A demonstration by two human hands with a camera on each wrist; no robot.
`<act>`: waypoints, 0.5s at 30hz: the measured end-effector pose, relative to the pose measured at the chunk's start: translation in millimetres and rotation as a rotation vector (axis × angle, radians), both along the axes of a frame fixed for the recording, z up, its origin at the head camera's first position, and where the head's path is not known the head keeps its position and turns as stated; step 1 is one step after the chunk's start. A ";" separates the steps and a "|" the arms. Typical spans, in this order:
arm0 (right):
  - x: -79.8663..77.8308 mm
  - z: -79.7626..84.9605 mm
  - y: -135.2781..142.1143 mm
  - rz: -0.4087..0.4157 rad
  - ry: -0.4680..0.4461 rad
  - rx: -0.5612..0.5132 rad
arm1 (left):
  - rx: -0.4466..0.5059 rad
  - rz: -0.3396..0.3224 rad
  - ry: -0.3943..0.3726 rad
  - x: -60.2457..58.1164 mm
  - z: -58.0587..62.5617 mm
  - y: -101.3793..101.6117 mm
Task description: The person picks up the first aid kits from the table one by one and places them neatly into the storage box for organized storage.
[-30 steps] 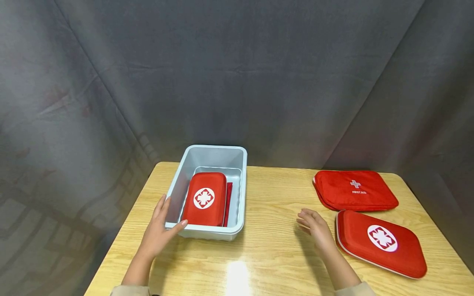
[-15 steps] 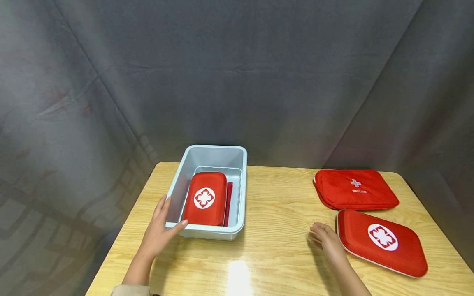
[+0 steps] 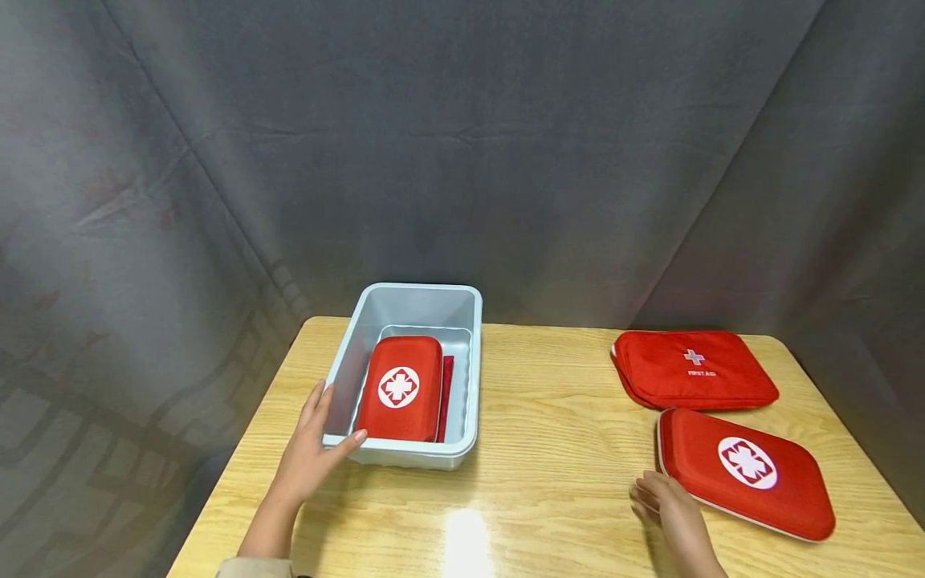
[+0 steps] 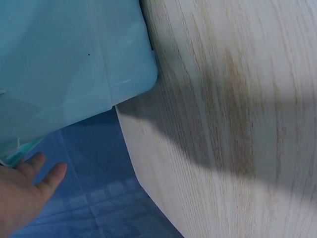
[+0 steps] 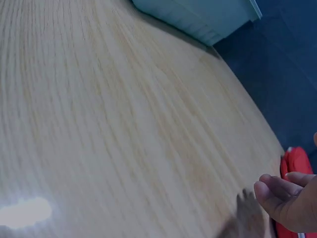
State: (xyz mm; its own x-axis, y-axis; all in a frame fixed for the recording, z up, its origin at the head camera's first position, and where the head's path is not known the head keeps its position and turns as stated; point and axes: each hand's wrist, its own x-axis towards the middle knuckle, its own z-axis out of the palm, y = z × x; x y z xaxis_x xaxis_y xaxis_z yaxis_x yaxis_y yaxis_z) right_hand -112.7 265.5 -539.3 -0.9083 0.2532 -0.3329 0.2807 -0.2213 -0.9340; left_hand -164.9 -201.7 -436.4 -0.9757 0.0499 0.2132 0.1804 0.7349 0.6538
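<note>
My left hand (image 3: 312,453) rests at the near left corner of a pale grey-blue plastic bin (image 3: 473,401), thumb over the front rim and fingers spread along the left side. Inside the bin lies a red first aid case (image 3: 397,361) with a white cross emblem. A narrow red item (image 3: 446,397) shows beside it, mostly hidden. To the right, my right hand (image 3: 672,510) hovers over the table with loosely bent fingers and holds nothing. Close by it is another red first aid case (image 3: 788,474), lying at a slant, its near left edge just beyond the fingers.
A flat red first aid pouch (image 3: 694,393) with a small cross and lettering lies behind the slanted case, at the back right. Everything stands on a light wooden table (image 3: 542,449). Dark grey curtains (image 3: 462,160) hang behind and along both sides.
My right hand has moved right and nearer to the table's front, toward the slanted first aid case. My left hand and the bin have stayed in place.
</note>
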 end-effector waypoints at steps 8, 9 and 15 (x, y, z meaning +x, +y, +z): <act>17.1 -1.4 26.1 -0.002 -0.187 0.050 | -0.008 -0.015 0.021 1.0 -1.2 0.5; 19.0 -5.9 30.6 -0.018 -0.203 0.033 | -0.007 -0.015 0.023 1.4 -1.1 0.5; 28.0 -7.1 39.8 -0.055 -0.256 -0.026 | -0.003 -0.014 0.022 3.3 1.3 -0.4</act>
State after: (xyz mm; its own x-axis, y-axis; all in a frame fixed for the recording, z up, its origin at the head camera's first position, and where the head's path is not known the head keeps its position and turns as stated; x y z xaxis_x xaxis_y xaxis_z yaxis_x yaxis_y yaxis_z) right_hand -84.8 305.4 -546.4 -0.7788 0.2882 -0.5571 0.4942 -0.2651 -0.8279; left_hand -161.6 -202.1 -435.1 -0.9700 0.0641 0.2344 0.2049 0.7339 0.6476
